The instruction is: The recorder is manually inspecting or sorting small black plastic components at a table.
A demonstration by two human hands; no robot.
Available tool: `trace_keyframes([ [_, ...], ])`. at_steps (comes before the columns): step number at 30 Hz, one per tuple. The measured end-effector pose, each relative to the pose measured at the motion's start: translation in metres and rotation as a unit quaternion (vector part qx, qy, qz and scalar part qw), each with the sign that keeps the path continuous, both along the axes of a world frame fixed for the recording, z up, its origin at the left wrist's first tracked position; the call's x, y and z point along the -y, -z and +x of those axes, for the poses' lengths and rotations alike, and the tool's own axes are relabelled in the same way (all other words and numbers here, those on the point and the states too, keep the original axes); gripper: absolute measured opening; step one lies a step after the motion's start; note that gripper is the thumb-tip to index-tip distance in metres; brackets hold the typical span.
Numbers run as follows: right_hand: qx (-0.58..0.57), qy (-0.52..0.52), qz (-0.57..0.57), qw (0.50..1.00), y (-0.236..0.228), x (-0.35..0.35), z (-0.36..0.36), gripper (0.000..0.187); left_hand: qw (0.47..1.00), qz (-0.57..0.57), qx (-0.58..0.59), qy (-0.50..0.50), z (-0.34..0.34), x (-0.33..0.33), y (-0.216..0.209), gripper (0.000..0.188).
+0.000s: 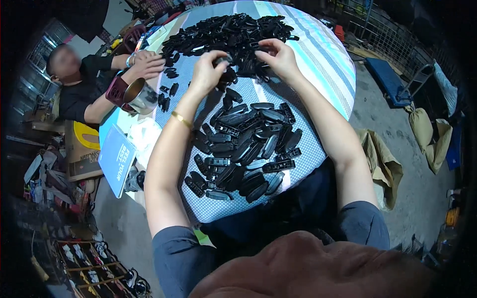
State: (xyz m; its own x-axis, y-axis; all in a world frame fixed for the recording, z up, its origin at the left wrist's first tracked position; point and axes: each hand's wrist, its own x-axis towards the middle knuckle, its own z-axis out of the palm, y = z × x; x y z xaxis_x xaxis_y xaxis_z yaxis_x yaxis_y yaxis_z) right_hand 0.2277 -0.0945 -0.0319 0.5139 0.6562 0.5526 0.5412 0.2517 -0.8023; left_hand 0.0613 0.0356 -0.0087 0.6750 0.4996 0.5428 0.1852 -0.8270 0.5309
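My left hand (pixel 206 72) is closed round a small black plastic piece (pixel 223 60) that shows between thumb and fingers. To its right, my right hand (pixel 281 60) has its thumb and fingers drawn together at the edge of the far heap; what they pinch, if anything, is too small to tell. Under and beyond both hands spreads a large heap of small black plastic parts (pixel 223 31). Between my forearms lies a nearer pile of longer, rounded black plastic pieces (pixel 248 144), some showing slotted undersides.
A striped and dotted cloth covers the round table (pixel 328 74). At the left are a metal mug (pixel 144 95), crumpled white plastic (pixel 144 133) and a blue notebook (pixel 117 156). Another person's hands (pixel 147 64) are over the table there. A blue platform trolley (pixel 387 82) stands at right.
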Motion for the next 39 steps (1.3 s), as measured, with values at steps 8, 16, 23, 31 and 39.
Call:
trace_keyframes([
  [8,-0.031,-0.178,0.027,0.983,-0.004,0.004,-0.065,0.032,0.859,-0.449,0.174,0.173,-0.030,0.030,0.015,0.037],
  [16,0.006,-0.107,0.031,0.994,0.003,0.002,-0.067,0.027,0.804,-0.505,0.230,0.212,-0.030,0.032,0.017,0.036],
  [23,0.087,-0.054,0.079,0.992,-0.001,0.007,-0.072,0.023,0.902,-0.367,0.152,0.166,-0.034,0.041,0.006,0.038],
  [31,0.037,-0.057,0.023,0.997,0.002,0.001,-0.070,0.030,0.875,-0.403,0.211,0.164,-0.033,0.047,-0.004,0.034],
  [39,0.014,-0.152,-0.060,0.987,0.001,0.006,-0.066,0.036,0.850,-0.441,0.142,0.249,-0.038,0.035,-0.001,0.023],
])
